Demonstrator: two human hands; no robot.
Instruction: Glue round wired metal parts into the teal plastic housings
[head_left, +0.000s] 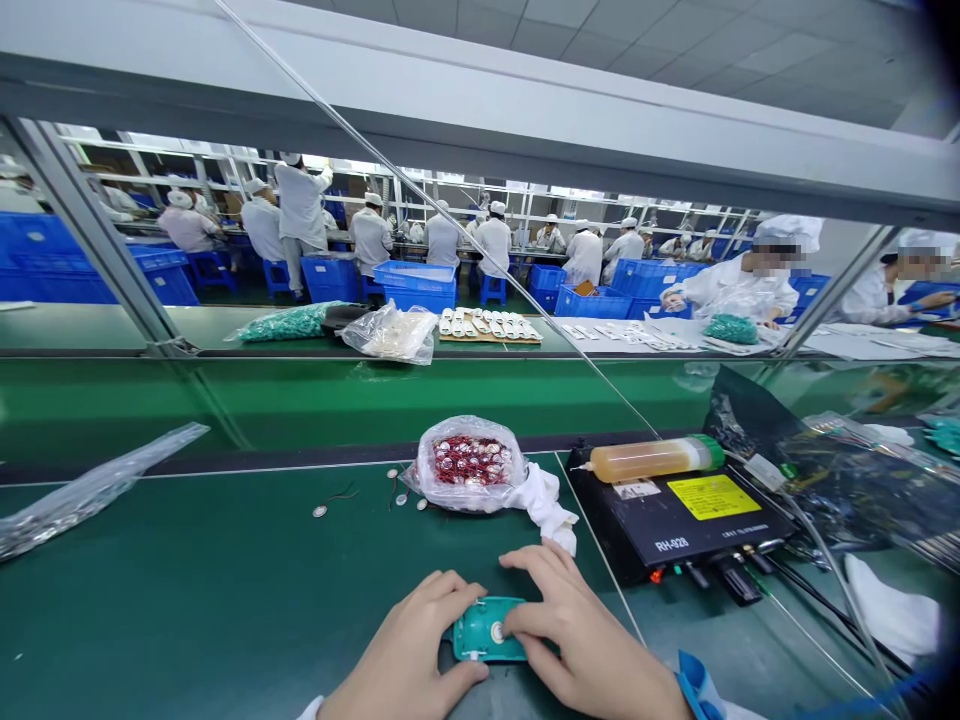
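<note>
A small teal plastic shell [474,618] lies hollow side up near the bench's front edge, between my hands. My left hand [416,645] grips its left end, thumb on the near side and fingers at the far side. Inside the shell sits a small round metal disc [497,632]. My right hand [574,635] covers the shell's right end, a fingertip pressing at the disc and the thumb along the near edge. Beyond my hands, a clear plastic bag [427,460] is full of similar discs with red wires. A loose wired disc [320,511] lies to its left.
A black dispenser box [652,530] marked RH-928 stands right, bearing an amber-filled syringe [649,460]. White cloth [547,505] lies by the bag. A long plastic bag [97,490] rests at left. Behind the green conveyor belt [337,395], people in white work at benches.
</note>
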